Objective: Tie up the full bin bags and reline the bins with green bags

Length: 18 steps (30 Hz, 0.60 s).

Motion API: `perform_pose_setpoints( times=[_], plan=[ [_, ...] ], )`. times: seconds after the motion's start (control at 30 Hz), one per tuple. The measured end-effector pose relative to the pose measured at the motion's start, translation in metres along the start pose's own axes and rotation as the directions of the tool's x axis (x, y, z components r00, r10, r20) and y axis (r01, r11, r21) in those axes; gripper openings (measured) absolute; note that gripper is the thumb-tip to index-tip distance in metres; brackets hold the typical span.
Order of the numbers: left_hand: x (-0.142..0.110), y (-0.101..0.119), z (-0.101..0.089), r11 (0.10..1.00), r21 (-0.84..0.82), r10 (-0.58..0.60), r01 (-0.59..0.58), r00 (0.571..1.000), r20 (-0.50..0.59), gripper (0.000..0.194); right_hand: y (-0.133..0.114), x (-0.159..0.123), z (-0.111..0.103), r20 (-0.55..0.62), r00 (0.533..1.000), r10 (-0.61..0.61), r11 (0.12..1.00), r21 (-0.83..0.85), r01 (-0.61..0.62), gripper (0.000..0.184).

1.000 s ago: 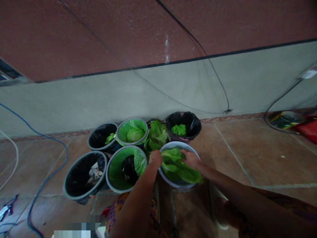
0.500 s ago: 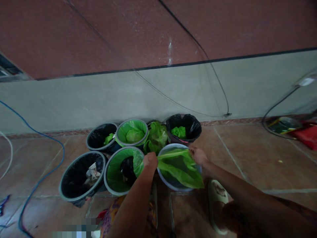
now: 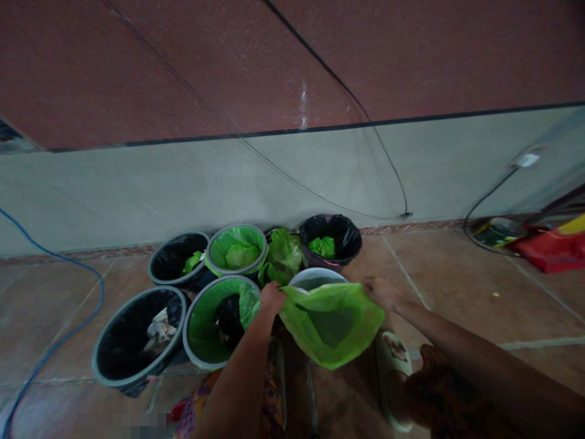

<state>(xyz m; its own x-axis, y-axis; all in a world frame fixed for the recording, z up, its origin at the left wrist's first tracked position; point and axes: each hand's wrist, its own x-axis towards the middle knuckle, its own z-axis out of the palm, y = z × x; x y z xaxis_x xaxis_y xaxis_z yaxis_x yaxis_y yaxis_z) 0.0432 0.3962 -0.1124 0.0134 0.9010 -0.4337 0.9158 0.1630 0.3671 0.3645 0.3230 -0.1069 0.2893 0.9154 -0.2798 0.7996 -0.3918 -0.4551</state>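
Well, a blue hose (image 3: 101,289) curled over the floor (image 3: 50,292) at far left, then stood a black-lined bin (image 3: 95,353) and a green-lined bin (image 3: 185,335). The left hand (image 3: 273,297) gripped one edge of a green bag (image 3: 331,332), which hung open between both hands, partly hiding a pale bucket (image 3: 320,274). The right hand (image 3: 382,294) clutched the bag's other edge. Something red (image 3: 546,250) lay beyond.

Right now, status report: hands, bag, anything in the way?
Left hand and right hand gripping green bag. Bag stretched between them. In the way: bag partly hides pale bin.
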Motion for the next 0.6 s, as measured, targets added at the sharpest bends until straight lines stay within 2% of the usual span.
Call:
perform_pose_setpoints(
  times=[0.07,0.17,0.2,0.27,0.33,0.4,0.47,0.5,0.53,0.6],
  plan=[
    [-0.002,0.003,0.002,0.999,0.0,0.036,-0.036,0.999,0.014,0.031,0.001,-0.002,-0.005,0.037,0.999,0.034,0.998,-0.056,-0.032,0.024],
    [-0.002,0.005,0.002,0.998,-0.01,0.063,-0.063,0.998,0.024,0.03,0.0,-0.006,-0.008,0.171,0.982,0.086,0.987,-0.146,-0.061,0.011],
    [-0.002,0.006,0.001,0.997,-0.015,0.073,-0.072,0.997,0.03,0.029,-0.003,-0.008,-0.008,0.182,0.98,0.081,0.986,-0.158,-0.052,0.012],
    [-0.002,0.008,0.0,0.995,-0.026,0.097,-0.096,0.994,0.043,0.029,-0.013,-0.01,-0.003,0.137,0.989,0.051,0.986,-0.167,-0.028,0.031],
    [-0.003,0.011,-0.002,0.993,-0.032,0.118,-0.116,0.992,0.047,0.03,-0.031,-0.012,0.007,0.127,0.991,-0.047,0.991,-0.119,0.063,0.05],
    [-0.004,0.016,-0.003,0.992,-0.026,0.121,-0.12,0.992,0.044,0.03,-0.057,-0.015,0.023,0.182,0.965,-0.191,0.982,0.018,0.191,0.06],
    [-0.005,0.02,-0.004,0.992,-0.002,0.123,-0.123,0.992,0.039,0.03,-0.085,-0.02,0.04,0.237,0.924,-0.301,0.947,0.186,0.261,0.059],
    [-0.005,0.021,-0.004,0.992,0.014,0.128,-0.128,0.991,0.033,0.03,-0.097,-0.022,0.048,0.236,0.912,-0.335,0.933,0.218,0.286,0.059],
    [-0.005,0.021,-0.004,0.99,0.03,0.138,-0.139,0.99,0.029,0.029,-0.108,-0.025,0.054,0.234,0.908,-0.347,0.93,0.209,0.301,0.057],
    [-0.006,0.02,-0.004,0.985,0.065,0.16,-0.161,0.987,0.024,0.029,-0.121,-0.026,0.059,0.209,0.928,-0.309,0.951,0.086,0.297,0.041]
  ],
)
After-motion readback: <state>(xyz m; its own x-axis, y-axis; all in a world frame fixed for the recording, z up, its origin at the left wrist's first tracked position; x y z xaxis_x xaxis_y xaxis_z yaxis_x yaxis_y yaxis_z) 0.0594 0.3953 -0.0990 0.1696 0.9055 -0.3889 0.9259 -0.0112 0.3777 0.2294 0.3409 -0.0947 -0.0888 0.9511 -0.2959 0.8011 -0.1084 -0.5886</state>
